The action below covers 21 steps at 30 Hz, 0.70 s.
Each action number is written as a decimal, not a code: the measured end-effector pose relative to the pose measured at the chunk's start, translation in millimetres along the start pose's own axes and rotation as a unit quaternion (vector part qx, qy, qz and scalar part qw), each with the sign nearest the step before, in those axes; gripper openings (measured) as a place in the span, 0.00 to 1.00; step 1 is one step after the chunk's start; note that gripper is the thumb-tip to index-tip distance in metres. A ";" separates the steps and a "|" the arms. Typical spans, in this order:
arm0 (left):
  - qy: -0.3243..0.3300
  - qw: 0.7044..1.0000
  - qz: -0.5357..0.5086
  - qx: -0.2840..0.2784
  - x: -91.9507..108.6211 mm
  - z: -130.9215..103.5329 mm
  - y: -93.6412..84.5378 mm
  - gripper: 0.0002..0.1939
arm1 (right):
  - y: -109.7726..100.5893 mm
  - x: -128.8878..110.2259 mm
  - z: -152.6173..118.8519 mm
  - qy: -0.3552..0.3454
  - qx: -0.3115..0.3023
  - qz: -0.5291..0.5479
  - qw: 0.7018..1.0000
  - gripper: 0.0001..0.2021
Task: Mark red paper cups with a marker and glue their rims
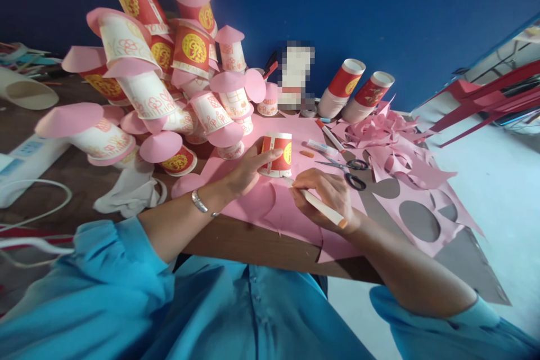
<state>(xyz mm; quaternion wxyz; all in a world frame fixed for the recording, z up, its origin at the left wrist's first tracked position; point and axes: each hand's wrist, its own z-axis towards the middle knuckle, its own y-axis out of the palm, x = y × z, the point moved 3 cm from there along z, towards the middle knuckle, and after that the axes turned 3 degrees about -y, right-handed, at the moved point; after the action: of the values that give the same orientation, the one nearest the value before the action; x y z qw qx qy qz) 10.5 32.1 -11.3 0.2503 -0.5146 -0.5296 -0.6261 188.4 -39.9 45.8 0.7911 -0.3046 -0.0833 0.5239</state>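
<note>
My left hand (248, 167) is closed round a red and white paper cup (277, 153) with a yellow emblem, its thumb lying across the front. In my right hand (324, 196) is a white marker (327, 211) with an orange end, gripped like a pen. The marker's tip is close to the cup's lower rim; I cannot tell whether it touches. Pink paper (253, 214) lies under both hands. Just beyond the right hand are black-handled scissors (350, 171), an orange marker cap (307, 153) and a clear small packet or tube (323, 148).
Many decorated cups with pink cone tops (160, 76) are piled at the left. Two cup stacks (342, 90) stand at the back wall. Pink paper scraps (392, 135) cover the right side, with another red-ended marker (331, 134) nearby. A red stool (485, 95) stands beyond.
</note>
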 end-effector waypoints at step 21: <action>0.010 0.999 0.035 -0.021 4.9 -2.6 5.4 0.21 | 3.7 -1.3 -2.4 -0.016 0.000 -0.015 1.000 0.09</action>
<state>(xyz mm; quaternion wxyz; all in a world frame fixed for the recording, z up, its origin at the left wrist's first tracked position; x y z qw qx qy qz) 12.5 29.1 -4.4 0.2666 -0.5312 -0.4957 -0.6333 186.0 -41.0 42.0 0.7976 -0.2947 -0.1008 0.5167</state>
